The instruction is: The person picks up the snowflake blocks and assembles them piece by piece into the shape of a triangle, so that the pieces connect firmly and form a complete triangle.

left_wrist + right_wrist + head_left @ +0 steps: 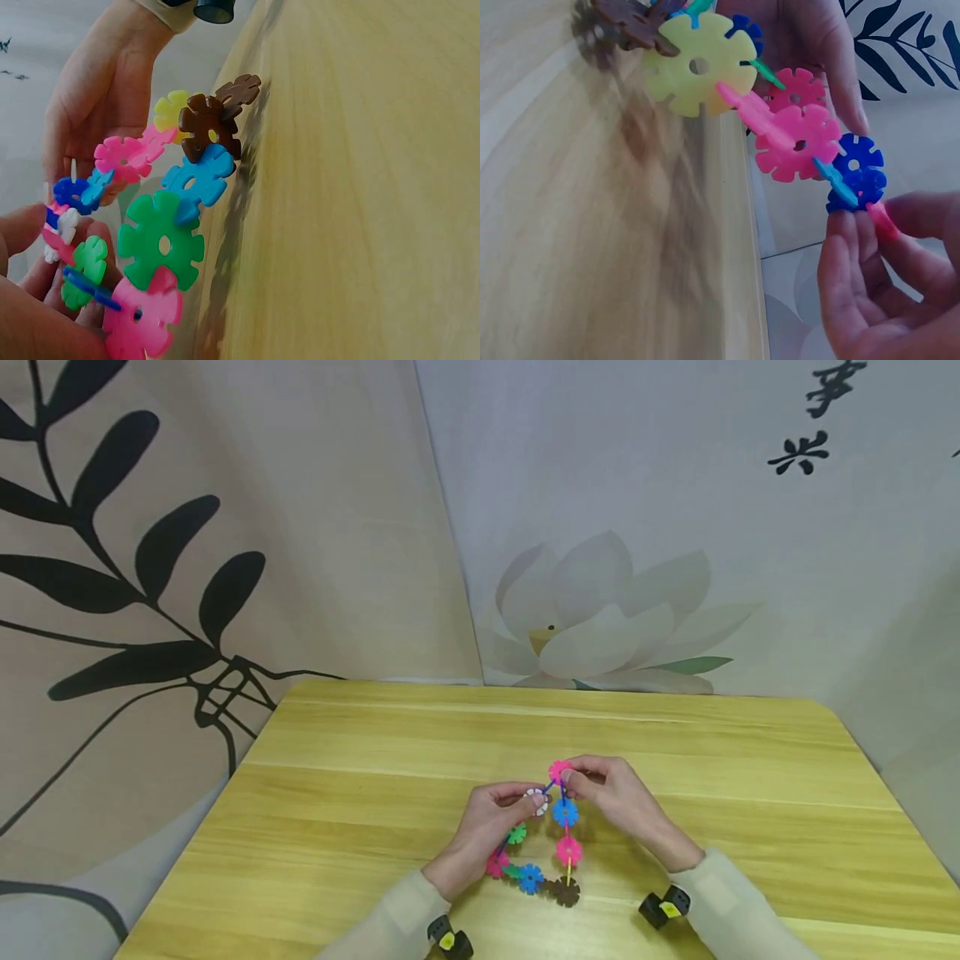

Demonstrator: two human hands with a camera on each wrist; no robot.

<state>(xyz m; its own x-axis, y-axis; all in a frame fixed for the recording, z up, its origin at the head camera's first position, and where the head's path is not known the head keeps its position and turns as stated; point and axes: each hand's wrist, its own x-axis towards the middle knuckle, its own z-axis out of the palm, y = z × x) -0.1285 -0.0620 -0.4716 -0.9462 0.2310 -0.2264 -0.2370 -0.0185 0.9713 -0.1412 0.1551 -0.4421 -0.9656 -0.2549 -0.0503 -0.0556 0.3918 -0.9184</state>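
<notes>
Several notched plastic snowflake discs are slotted together into a ring between my hands over the table. My left hand [480, 822] pinches the white disc [539, 808] between thumb and fingers. At the top of the ring, my right hand [622, 797] pinches a pink disc [557, 769]. Below it hang a light blue disc [564, 814] and another pink disc [567, 852], down to a brown disc [567, 894]. In the left wrist view a green disc [142, 244] is nearest. The right wrist view shows a yellow disc [673, 75] and dark blue discs [870, 181] by the fingertips.
The wooden table [337, 810] extends around both hands. Behind it hangs a pale backdrop [360, 527] with printed leaves and a lotus. A small black and yellow device [664, 907] sits at the right wrist, and a similar one [450, 938] at the left.
</notes>
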